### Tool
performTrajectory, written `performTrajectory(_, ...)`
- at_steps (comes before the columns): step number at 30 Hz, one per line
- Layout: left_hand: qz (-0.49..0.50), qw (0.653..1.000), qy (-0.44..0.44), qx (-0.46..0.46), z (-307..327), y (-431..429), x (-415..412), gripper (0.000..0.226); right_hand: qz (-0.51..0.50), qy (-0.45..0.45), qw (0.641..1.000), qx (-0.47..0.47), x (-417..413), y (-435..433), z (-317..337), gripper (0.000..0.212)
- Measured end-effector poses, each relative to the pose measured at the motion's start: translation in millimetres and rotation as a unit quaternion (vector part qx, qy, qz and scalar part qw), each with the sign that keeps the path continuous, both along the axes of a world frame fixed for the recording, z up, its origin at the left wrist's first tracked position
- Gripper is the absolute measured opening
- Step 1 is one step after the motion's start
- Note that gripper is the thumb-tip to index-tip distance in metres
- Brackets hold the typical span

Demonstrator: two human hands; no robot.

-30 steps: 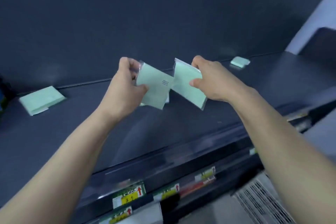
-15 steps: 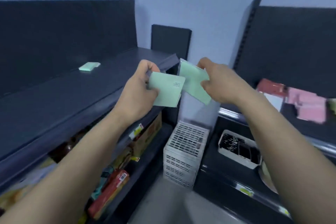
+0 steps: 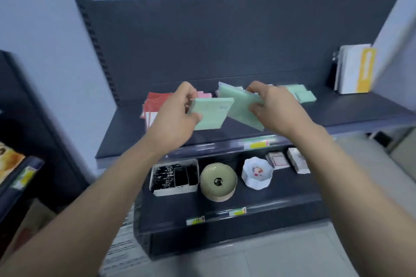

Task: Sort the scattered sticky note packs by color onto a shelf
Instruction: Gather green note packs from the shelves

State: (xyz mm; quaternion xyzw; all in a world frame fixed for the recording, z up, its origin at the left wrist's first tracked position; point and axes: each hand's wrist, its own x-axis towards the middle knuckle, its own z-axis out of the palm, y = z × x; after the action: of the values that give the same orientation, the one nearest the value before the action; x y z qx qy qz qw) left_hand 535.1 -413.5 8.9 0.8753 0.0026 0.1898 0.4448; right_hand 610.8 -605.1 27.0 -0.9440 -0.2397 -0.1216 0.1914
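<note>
Dark metal shelf (image 3: 337,117); left hand (image 3: 173,119) and right hand (image 3: 276,108) each pinch 1 flat green pack (image 3: 211,114)

Matt dark shelf (image 3: 337,117), glossy-wrapped green packs (image 3: 211,114).

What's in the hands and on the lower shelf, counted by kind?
Held green packs: 2
White tray of black items: 1
Green dish stack: 1
White flowered bowl stack: 1
Small card packs: 2
Total: 7
</note>
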Motion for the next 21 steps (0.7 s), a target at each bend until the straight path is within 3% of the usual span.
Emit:
performTrajectory(10,-0.148,0.989,0.025,-0.008,-10,-92,164,0.030,-0.185,0.024,0.982,-0.019,109,-114,-11,0.035)
performTrajectory(17,-0.171,0.985,0.031,-0.006,-7,-112,281,0.023,-0.264,-0.006,0.964,-0.028,208,-148,-6,0.028)
performTrajectory(21,-0.188,0.981,0.051,-0.007,-13,-132,325,0.021,-0.286,0.020,0.957,-0.038,252,-171,-19,0.028)
